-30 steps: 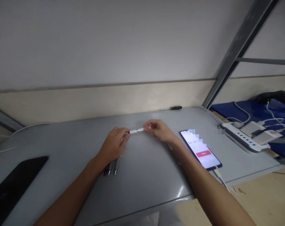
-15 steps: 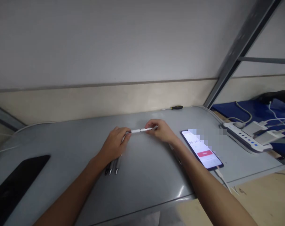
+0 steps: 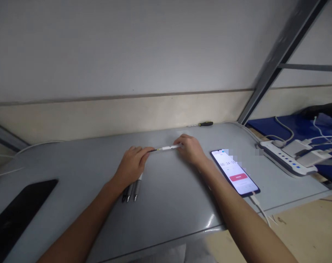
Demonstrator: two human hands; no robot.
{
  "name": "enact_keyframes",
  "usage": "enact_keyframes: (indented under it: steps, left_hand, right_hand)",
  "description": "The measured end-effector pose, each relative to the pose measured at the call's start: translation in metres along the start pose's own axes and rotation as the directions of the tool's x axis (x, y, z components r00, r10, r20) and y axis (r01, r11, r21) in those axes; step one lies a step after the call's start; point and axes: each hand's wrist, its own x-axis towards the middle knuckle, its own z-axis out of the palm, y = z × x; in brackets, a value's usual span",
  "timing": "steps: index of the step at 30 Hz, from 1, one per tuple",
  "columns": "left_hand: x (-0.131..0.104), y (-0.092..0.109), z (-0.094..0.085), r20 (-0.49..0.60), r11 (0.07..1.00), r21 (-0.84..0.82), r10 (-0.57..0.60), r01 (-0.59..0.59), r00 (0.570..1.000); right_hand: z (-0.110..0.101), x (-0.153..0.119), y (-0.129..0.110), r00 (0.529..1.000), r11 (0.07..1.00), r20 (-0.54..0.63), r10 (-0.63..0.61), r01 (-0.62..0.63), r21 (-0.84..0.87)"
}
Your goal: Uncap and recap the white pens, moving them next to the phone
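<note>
Apparent joining or separation step: left hand [image 3: 132, 163] grasps thin dark rod [image 3: 155, 150], right hand [image 3: 192, 150] grips slim white tube [image 3: 167, 148]; keep both aligned.

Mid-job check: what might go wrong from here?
1. The thin refill, exposed between the left hand and the white pen barrel in the right hand, might bend or slip.
2. The pens, partly hidden by the left hand, could get nudged and roll.
3. The right forearm is close beside the phone in this view, so a sideways swing might knock it.
</note>
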Motion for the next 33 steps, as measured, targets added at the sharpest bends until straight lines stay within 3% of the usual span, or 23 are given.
enact_keyframes:
  steps: [5,33]
  left_hand:
    - [0.0,-0.0033,0.002,-0.011,1.0,0.0,-0.024,0.024,1.0]
    - [0.0003,0.0014,0.0006,0.024,1.0,-0.022,0.002,-0.001,1.0]
  right_hand:
    - [-0.0041,0.0002,0.0014,0.998,0.994,-0.033,0.057,-0.059,-0.089]
    - [-0.004,-0.0021,-0.002,0.999,0.998,-0.006,-0.034,0.034,-0.062]
